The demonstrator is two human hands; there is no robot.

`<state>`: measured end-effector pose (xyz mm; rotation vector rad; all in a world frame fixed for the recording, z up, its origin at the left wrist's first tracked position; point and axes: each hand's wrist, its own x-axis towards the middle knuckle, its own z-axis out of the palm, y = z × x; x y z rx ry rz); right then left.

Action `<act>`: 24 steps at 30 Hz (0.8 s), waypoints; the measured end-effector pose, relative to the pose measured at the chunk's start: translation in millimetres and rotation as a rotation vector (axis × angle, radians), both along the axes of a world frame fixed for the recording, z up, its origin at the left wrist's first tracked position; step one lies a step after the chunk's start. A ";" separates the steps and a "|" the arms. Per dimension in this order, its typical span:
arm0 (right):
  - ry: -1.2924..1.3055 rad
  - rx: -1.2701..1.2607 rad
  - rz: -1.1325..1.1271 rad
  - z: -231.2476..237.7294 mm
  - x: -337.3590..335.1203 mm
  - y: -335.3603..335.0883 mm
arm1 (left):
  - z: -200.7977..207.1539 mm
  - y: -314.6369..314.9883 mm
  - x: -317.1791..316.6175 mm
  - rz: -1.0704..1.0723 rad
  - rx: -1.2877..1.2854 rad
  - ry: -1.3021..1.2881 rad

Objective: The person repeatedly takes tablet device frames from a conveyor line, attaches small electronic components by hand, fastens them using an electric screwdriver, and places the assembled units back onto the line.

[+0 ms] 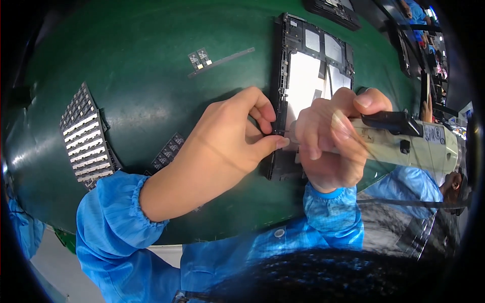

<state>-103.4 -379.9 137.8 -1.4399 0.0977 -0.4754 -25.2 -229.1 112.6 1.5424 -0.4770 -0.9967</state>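
A black electronic device frame [305,76] with white and silver plates lies right of centre, its long side running away from me. At its left edge my left hand [217,136] is closed, thumb and curled fingers pinched near the rim; what they hold is hidden. Over the frame's near part, my right hand [331,141] grips a pale electric screwdriver [419,144] with a black lever. The tool lies nearly level, its tip end pointing left towards my left thumb. Motion blurs the right hand, and the tip cannot be made out clearly.
On the green table [151,45], a panel of small dark boards with white strips [88,136] lies at the left. Another small board piece [169,150] sits by my left forearm. Two small boards and a thin strip [222,61] lie farther back. Another black frame [333,12] is at the far edge.
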 end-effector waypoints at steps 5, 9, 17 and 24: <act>-0.013 0.013 0.021 -0.1 1.7 0.2 | -0.7 -0.3 0.1 0.007 -0.011 -0.043; -0.011 0.012 0.046 0.0 11.7 5.6 | -4.1 -0.6 -0.7 0.009 -0.020 -0.058; -0.022 -0.045 0.029 -4.5 9.7 12.8 | -9.6 -4.6 -9.0 0.119 -0.072 -0.146; 0.027 -0.096 0.139 7.0 10.7 -5.1 | 13.6 -12.8 -9.3 0.092 -0.057 -0.126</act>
